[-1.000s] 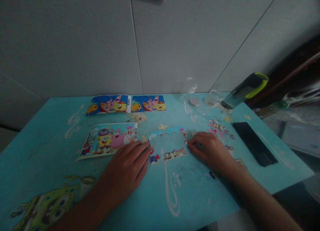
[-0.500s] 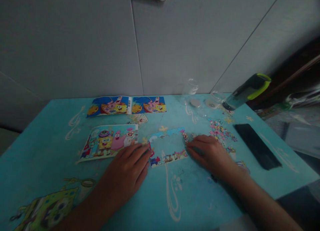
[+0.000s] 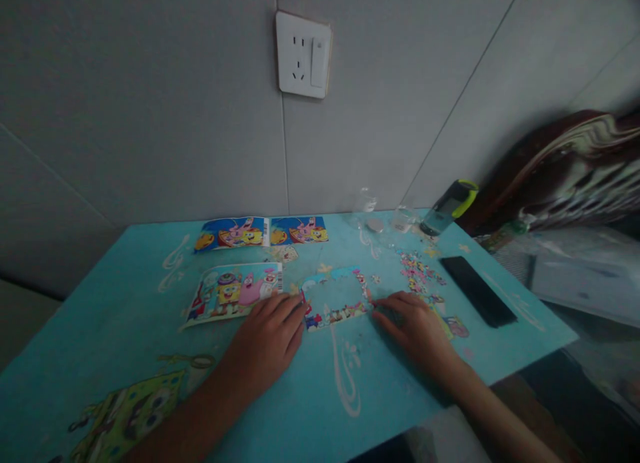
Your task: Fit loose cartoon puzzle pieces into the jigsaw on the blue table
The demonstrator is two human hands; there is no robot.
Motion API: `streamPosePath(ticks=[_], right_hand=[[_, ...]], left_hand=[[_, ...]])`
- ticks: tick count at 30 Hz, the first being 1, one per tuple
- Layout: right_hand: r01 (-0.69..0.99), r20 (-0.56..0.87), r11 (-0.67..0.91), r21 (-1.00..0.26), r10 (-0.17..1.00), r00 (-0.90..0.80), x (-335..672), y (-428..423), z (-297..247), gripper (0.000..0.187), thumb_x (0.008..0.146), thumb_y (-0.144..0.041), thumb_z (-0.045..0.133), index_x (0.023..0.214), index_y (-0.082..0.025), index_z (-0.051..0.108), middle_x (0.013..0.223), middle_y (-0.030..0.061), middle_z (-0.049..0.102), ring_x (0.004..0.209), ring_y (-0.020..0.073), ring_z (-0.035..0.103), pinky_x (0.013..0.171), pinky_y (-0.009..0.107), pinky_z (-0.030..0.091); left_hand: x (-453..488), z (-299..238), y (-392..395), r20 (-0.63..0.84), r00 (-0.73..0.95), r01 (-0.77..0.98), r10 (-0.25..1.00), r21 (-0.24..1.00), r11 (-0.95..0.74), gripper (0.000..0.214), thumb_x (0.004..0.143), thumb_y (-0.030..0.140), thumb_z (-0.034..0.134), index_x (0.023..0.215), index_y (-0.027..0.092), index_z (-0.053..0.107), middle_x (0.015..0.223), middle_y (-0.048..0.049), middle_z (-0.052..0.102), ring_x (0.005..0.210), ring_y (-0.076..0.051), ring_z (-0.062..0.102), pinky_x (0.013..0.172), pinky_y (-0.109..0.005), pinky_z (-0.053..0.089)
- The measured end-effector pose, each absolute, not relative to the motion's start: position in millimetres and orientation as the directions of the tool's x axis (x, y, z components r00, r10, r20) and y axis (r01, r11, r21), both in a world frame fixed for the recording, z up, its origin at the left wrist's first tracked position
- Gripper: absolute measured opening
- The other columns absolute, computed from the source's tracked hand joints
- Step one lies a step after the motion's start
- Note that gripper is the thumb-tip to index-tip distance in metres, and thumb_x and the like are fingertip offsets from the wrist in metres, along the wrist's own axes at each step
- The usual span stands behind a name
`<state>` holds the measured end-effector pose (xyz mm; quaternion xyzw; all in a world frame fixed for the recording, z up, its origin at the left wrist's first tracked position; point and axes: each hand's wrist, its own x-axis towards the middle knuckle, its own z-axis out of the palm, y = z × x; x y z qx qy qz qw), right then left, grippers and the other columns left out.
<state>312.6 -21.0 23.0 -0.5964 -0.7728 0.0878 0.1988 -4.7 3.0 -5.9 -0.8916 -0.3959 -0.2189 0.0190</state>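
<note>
A partly assembled jigsaw puzzle (image 3: 336, 314) lies on the table, a rectangular border of joined pieces around a bare turquoise middle. My left hand (image 3: 273, 329) rests palm down at its left edge, fingers stretched out and fingertips touching the border. At the right edge is my right hand (image 3: 413, 319), its index fingertip against the border pieces and its thumb slightly apart below. A single loose puzzle piece (image 3: 375, 279) sits just outside the upper right corner. Loose puzzle pieces (image 3: 419, 271) are heaped beyond my right hand. The cartoon picture sheet (image 3: 235, 293) lies left of the border.
Two blue cartoon cards (image 3: 233, 234) lie near the wall. Clear containers (image 3: 403, 217), a round lid (image 3: 375, 225) and a dark bottle with a lime-green loop (image 3: 445, 208) stand at the back right. A black flat object (image 3: 477, 291) lies at right. A wall socket (image 3: 303, 55) is above.
The view has tilted up, bringing the wall socket into sight. My right hand has shifted slightly down along the puzzle's right edge. My left hand stays at the left edge.
</note>
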Motion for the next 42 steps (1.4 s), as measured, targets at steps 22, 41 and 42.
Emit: streamPosePath(ticks=[22,41,42], right_hand=[[0.876,0.075,-0.056,-0.48,0.992,0.105,297.6,-14.8,13.7,0.026,0.087,-0.04,0.062,0.092,-0.02,0.076,0.086,0.007,0.075,0.075,0.0222,0.067,0.069,0.033,0.046],[0.927,0.3,0.183,-0.327,0.95,-0.082,288.2,-20.8,3.7,0.026,0.099,-0.031,0.053,0.111,-0.026,0.075,0.104,0.0078,0.072,0.093,0.0233,0.068,0.088,0.037,0.051],[0.935,0.294,0.185,-0.303,0.951,-0.093,288.0,-21.5,3.0,0.027,0.099,-0.03,0.053,0.114,-0.027,0.075,0.105,0.0076,0.071,0.093,0.0232,0.067,0.088,0.037,0.052]], left_hand=[[-1.1,1.8,2.7,0.347,0.594,0.74,0.726,0.12,-0.662,0.029,0.099,0.022,0.052,0.124,0.019,0.067,0.127,-0.0088,0.067,0.117,-0.027,0.058,0.099,-0.047,0.047],[-1.3,0.3,2.6,0.336,0.598,0.736,0.728,0.127,-0.664,0.03,0.099,0.022,0.052,0.126,0.018,0.066,0.129,-0.0088,0.066,0.118,-0.028,0.057,0.102,-0.049,0.046],[-1.3,0.5,2.6,0.336,0.597,0.737,0.728,0.129,-0.664,0.03,0.099,0.022,0.052,0.126,0.018,0.066,0.13,-0.0087,0.066,0.119,-0.028,0.057,0.102,-0.049,0.046]])
